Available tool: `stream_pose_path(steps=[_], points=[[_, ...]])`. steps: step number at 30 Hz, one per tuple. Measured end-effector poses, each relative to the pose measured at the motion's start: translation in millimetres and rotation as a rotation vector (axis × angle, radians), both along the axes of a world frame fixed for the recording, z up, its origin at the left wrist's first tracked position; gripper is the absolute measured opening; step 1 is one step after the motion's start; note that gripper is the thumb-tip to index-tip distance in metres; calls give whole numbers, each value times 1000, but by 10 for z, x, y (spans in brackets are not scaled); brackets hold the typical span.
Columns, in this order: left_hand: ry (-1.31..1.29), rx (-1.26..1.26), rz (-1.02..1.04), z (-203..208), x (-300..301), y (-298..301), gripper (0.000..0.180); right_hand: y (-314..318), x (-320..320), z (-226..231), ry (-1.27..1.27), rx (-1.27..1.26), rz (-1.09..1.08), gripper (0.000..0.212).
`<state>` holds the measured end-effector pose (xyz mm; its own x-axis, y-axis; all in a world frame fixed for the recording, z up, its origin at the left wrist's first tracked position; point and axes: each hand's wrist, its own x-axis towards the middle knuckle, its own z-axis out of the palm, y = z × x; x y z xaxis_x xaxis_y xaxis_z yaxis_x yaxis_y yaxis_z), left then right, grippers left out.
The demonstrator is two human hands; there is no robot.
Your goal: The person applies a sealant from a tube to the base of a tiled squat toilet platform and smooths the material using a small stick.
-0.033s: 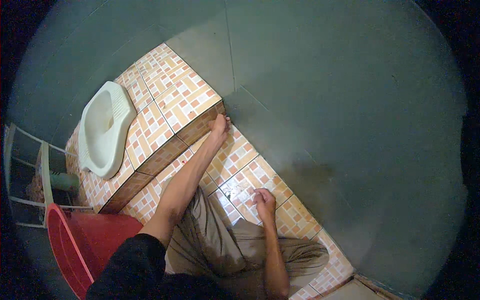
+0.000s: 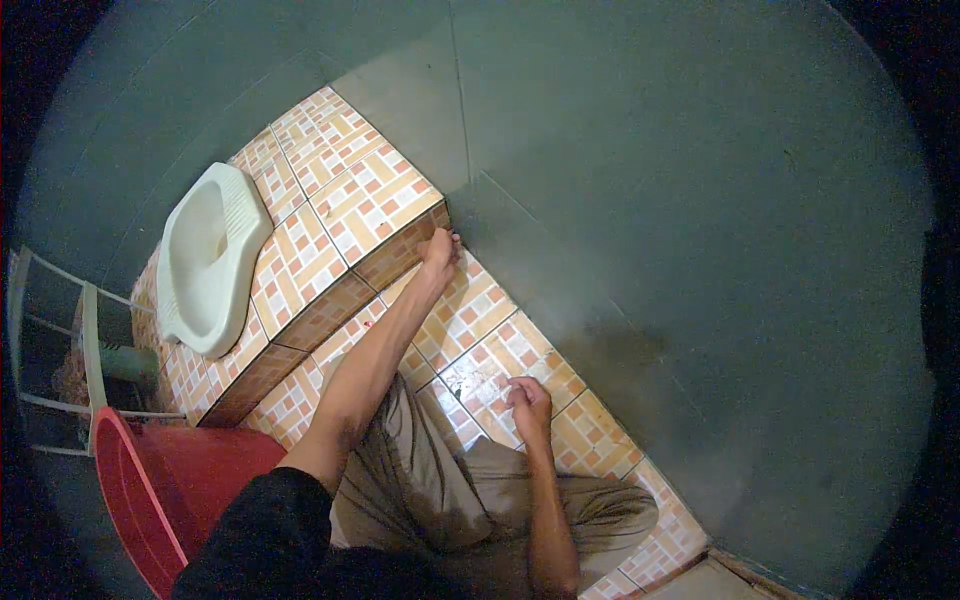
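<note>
My left hand [image 2: 440, 252] reaches to the corner where the tiled step meets the wall. Its fingers are closed against the riser, and anything inside them is hidden. My right hand [image 2: 532, 408] hovers over the lower tiled floor [image 2: 490, 355], above a wet, shiny patch. Thumb and fingers there are curled together; whatever they may pinch is too small to make out. Up on the raised tiled step [image 2: 365, 205] sits a pale green squat toilet pan [image 2: 205, 260], left of my left hand.
A red plastic tub [image 2: 190, 475] lies tilted at lower left, beside my left arm. Behind it stands a pale metal rack [image 2: 90, 340] with a green cylindrical thing [image 2: 128, 362]. A grey-green wall [image 2: 700, 200] with damp stains borders the tiles on the right.
</note>
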<state>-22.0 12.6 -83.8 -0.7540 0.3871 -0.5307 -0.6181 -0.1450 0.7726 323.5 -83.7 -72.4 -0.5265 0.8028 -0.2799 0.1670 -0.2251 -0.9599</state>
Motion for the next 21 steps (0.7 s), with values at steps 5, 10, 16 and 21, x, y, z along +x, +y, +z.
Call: stream_pose_path(steps=[5,10,16,21], points=[[16,-4,69,186,194,32,15,31,36,42,-14,-4,-9,16],[135,-37,10,54,-71,-114,20,-66,-94,89,36,-10,17,15],[101,-66,-22,226,174,-11,20,8,16,2,16,6,-1,15],[116,-110,5,125,112,16,22,9,-3,0,16,-25,6,16]])
